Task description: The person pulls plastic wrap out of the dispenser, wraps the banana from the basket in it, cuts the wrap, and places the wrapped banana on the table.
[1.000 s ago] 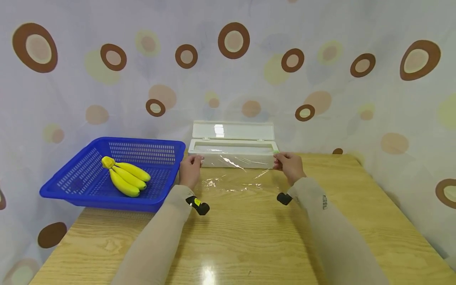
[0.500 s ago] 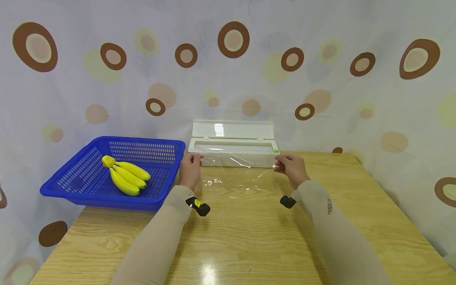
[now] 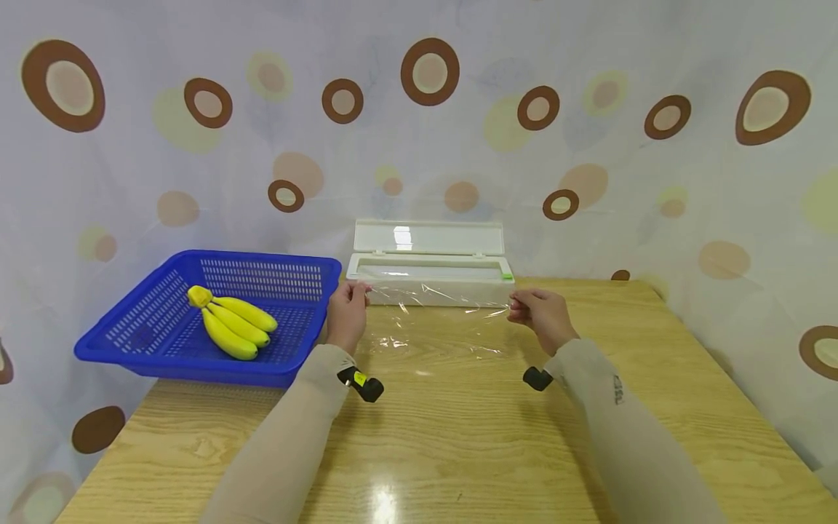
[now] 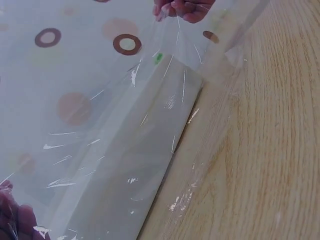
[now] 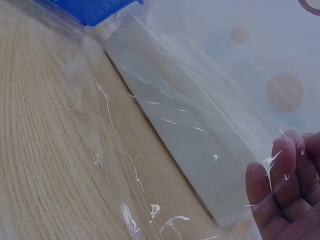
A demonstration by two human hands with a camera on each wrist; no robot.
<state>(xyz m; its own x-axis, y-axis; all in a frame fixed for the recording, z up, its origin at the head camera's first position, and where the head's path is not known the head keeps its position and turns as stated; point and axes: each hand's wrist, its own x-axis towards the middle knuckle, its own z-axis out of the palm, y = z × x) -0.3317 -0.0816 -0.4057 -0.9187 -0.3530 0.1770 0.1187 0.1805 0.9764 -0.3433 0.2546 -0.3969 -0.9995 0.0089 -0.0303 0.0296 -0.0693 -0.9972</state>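
Note:
A sheet of clear plastic wrap point(image 3: 435, 309) is stretched between the two hands, in front of a white wrap dispenser box point(image 3: 432, 294) with its lid raised. My left hand point(image 3: 347, 316) pinches the sheet's left upper corner, close to the blue basket. At the other corner, my right hand point(image 3: 542, 318) pinches the film, just off the box's right end. Wrinkled film point(image 4: 120, 145) fills the left wrist view, with the box showing through it. In the right wrist view, curled fingers point(image 5: 280, 180) show through the film. A green cutter slider point(image 3: 507, 276) sits at the box's right end.
A blue plastic basket point(image 3: 327, 291) holding a bunch of yellow bananas point(image 3: 234, 327) stands at left on the wooden table point(image 3: 445, 451). Behind the table hangs a patterned curtain point(image 3: 478, 145), which also runs along both sides.
My right hand has moved right and slightly toward me, off the box's green slider end, with the film corner in its fingers. The left hand has barely shifted.

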